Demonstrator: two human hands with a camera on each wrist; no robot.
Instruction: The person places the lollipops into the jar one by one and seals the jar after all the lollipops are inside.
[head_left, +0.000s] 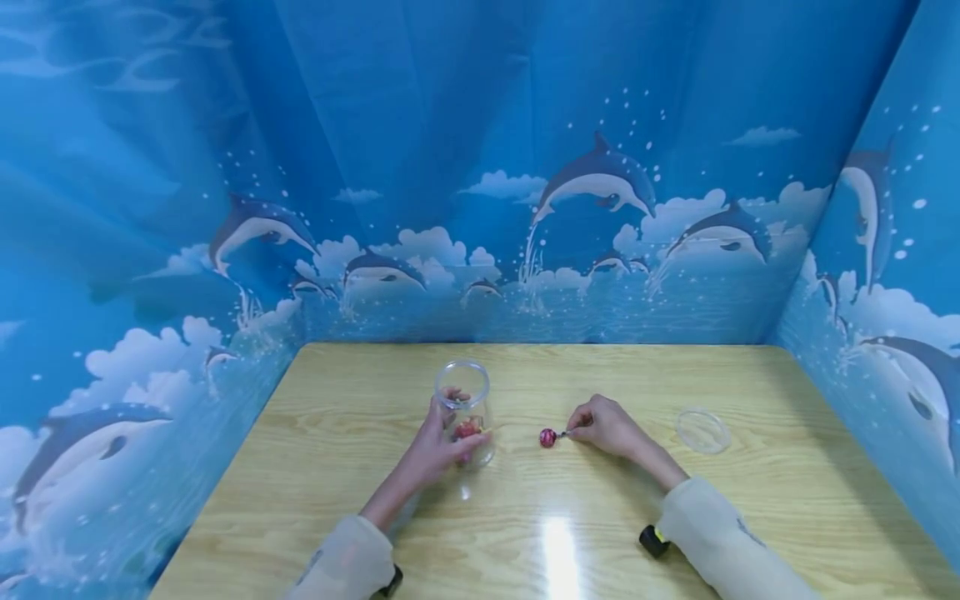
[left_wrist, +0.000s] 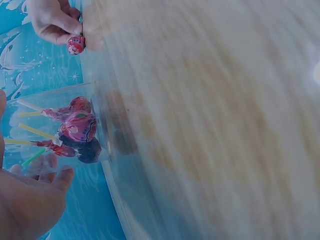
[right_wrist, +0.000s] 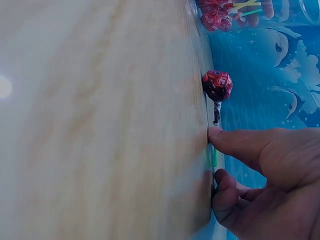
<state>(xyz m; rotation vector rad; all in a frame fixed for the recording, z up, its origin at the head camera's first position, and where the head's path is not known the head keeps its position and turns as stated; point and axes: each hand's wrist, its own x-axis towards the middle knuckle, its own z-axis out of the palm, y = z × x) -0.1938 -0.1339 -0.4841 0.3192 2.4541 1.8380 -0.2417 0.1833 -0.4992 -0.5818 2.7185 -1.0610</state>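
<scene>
My left hand (head_left: 435, 446) grips a clear plastic jar (head_left: 483, 410), which stands upright and uncovered on the table. Several wrapped lollipops (left_wrist: 79, 126) lie heads down inside it, their yellow, white and green sticks pointing toward the mouth. To the right of the jar, a single lollipop (right_wrist: 218, 86) in a red wrapper lies on the table, its head toward the jar. The thumb and fingers of my right hand (head_left: 611, 427) pinch its green stick. In the right wrist view part of the stick shows between thumb and fingers.
A round clear lid (head_left: 702, 431) lies flat on the wooden table (head_left: 375, 375), right of my right hand. Blue dolphin-print curtains (head_left: 465, 167) stand behind the table and along both sides. Light glares off the table near its front.
</scene>
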